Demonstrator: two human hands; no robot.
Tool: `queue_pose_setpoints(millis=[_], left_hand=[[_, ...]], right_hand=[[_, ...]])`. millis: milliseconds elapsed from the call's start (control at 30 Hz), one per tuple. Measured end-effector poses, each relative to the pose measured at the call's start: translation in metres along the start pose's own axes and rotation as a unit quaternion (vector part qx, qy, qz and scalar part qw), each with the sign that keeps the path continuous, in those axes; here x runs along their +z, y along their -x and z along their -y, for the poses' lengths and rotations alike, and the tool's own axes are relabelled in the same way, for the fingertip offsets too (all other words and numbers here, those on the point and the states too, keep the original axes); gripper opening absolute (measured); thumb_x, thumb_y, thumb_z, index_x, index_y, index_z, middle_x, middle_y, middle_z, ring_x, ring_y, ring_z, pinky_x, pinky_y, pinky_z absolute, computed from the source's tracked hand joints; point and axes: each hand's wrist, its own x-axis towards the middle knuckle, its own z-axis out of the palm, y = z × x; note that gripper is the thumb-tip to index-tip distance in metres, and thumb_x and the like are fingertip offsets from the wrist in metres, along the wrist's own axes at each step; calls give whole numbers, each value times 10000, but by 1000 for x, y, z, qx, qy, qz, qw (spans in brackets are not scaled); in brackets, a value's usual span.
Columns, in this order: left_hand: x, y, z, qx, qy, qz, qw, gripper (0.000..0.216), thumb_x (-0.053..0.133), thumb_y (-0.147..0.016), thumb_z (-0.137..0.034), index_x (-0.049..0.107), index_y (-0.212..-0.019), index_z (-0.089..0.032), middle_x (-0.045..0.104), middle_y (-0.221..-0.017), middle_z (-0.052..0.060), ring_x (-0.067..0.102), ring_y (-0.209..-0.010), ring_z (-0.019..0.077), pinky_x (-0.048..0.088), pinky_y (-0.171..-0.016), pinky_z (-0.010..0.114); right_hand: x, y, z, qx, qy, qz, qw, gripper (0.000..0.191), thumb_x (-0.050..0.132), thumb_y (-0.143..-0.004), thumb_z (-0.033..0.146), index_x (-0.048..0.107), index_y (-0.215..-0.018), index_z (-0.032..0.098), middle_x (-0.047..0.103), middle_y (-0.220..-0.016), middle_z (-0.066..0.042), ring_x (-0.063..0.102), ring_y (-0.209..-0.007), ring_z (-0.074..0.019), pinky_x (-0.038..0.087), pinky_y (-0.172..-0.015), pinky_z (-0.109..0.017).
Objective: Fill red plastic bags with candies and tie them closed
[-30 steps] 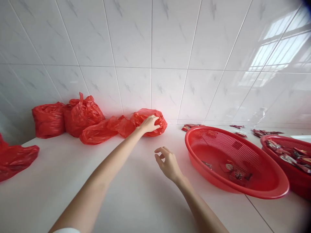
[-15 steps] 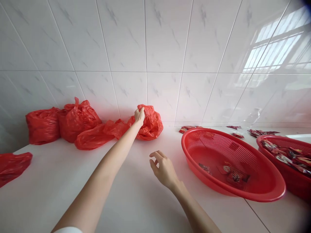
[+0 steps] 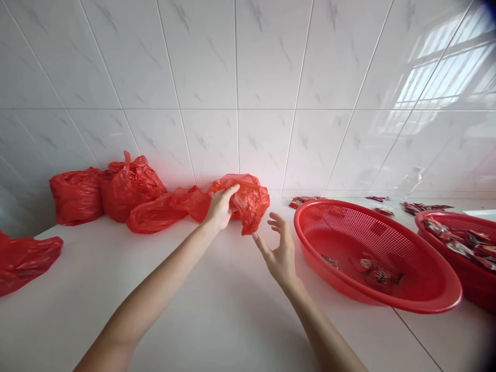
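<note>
Left hand (image 3: 220,207) has its grip clamped on a thin, crumpled red plastic bag (image 3: 253,204). Right hand (image 3: 282,254) curves, grip apart, between bag and perforated basket (image 3: 349,222).

Left hand (image 3: 221,209) holding crumpled red bag (image 3: 253,205), right hand (image 3: 282,256) beside it, red basket (image 3: 341,244)

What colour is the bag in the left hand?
The bag is red, seen best in the head view.

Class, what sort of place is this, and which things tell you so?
Probably an indoor workroom or kitchen: it has a glossy tiled wall, a perforated red plastic basket holding small wrapped packets, and several red plastic bags.
</note>
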Motion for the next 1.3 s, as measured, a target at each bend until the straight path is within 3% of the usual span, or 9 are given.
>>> queue_pose_setpoints(millis=[133,300,400,500,600,833,1000,1167,1300], left_hand=[[9,37,14,10,-91,68,993,271,767,-757,-385,637,-636,-179,637,-653,13,593,-623,151,482,-617,295],[10,53,8,35,-130,164,977,324,681,-841,-408,573,-624,-194,572,-672,-9,551,-661,139,458,-655,292],[6,55,2,55,-201,231,951,159,742,-777,-351,659,-766,-216,642,-847,19,617,-869,196,488,-802,327],[0,56,7,60,-271,259,925,494,846,-633,-272,688,-1101,-259,668,-1144,69,610,-1106,282,480,-957,410],[-6,54,15,55,-307,246,918,650,810,-659,-226,617,-1277,-276,632,-1284,91,598,-1168,305,488,-977,447],[-22,48,13,49,-346,236,907,786,614,-694,-84,455,-1445,-252,630,-1298,68,611,-1142,262,531,-944,388],[-40,44,11,28,-360,211,909,739,588,-699,-112,462,-1409,-276,534,-1411,89,585,-1189,272,569,-851,354],[-65,36,3,2,-360,156,920,606,602,-741,-194,488,-1334,-243,608,-1280,116,646,-1069,258,578,-795,369],[-78,39,-9,45,-474,165,864,653,649,-773,-257,448,-1394,-265,576,-1337,111,644,-1074,263,544,-917,457]], right_hand=[[5,4,2,23,-55,43,997,516,666,-874,363,463,-1335,251,590,-1304,-117,619,-1109,-257,513,-957,-441],[5,3,-2,70,-141,53,986,274,453,-920,200,532,-1181,228,685,-1034,-61,660,-922,-193,544,-853,-373],[1,1,-1,111,-189,66,974,275,433,-881,173,524,-1135,226,678,-898,-26,632,-748,-160,536,-683,-299],[-1,-1,2,143,-239,84,957,283,469,-854,194,517,-1132,226,694,-936,-35,619,-694,-151,502,-591,-264],[-3,-3,4,153,-269,82,947,304,481,-817,175,528,-1114,218,701,-899,-29,613,-683,-152,487,-589,-261],[-5,-7,-1,203,-312,2,928,330,547,-753,147,556,-1078,207,695,-772,14,587,-671,-137,478,-652,-268],[-7,-10,-7,237,-341,-60,908,386,619,-711,188,557,-1092,204,694,-800,4,608,-720,-148,494,-717,-304],[-15,-16,-11,270,-320,-126,899,425,675,-685,251,549,-1088,210,631,-773,31,559,-636,-122,447,-625,-264],[-19,-19,-12,274,-294,-148,903,335,645,-707,281,541,-1019,216,570,-740,56,503,-614,-96,403,-600,-226]])
